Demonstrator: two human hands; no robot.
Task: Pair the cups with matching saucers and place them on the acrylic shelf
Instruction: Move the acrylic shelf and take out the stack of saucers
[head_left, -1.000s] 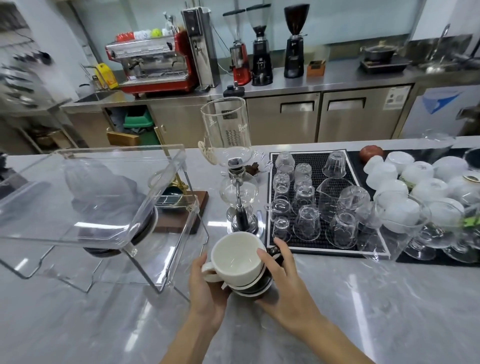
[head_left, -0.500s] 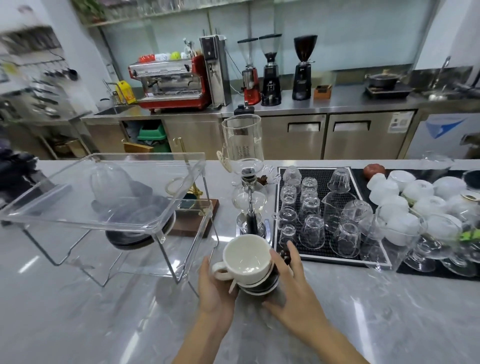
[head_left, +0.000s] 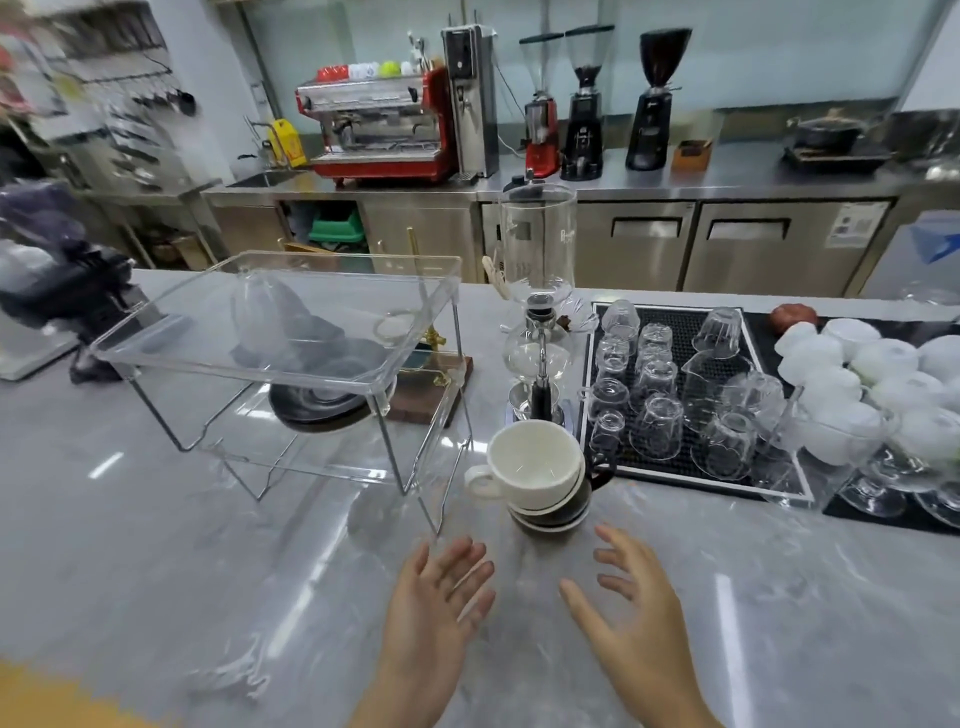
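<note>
Head view: white cup (head_left: 530, 462) stacked on saucers (head_left: 550, 512) on the desk (head_left: 208, 571), both hands off it.
Left hand (head_left: 434, 597) and right hand (head_left: 628, 608) hover with fingers spread, holding nothing, just short of the stack. Acrylic shelf (head_left: 280, 322) stands close left, syphon brewer (head_left: 537, 312) behind, glass tray (head_left: 675, 395) touching right; bare desk lies nearest the person.

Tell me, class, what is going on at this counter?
A person is sorting cups and saucers. A white cup sits atop a small stack of cups and saucers on the marble counter, beside the acrylic shelf. The left hand and right hand hover open, holding nothing.
</note>
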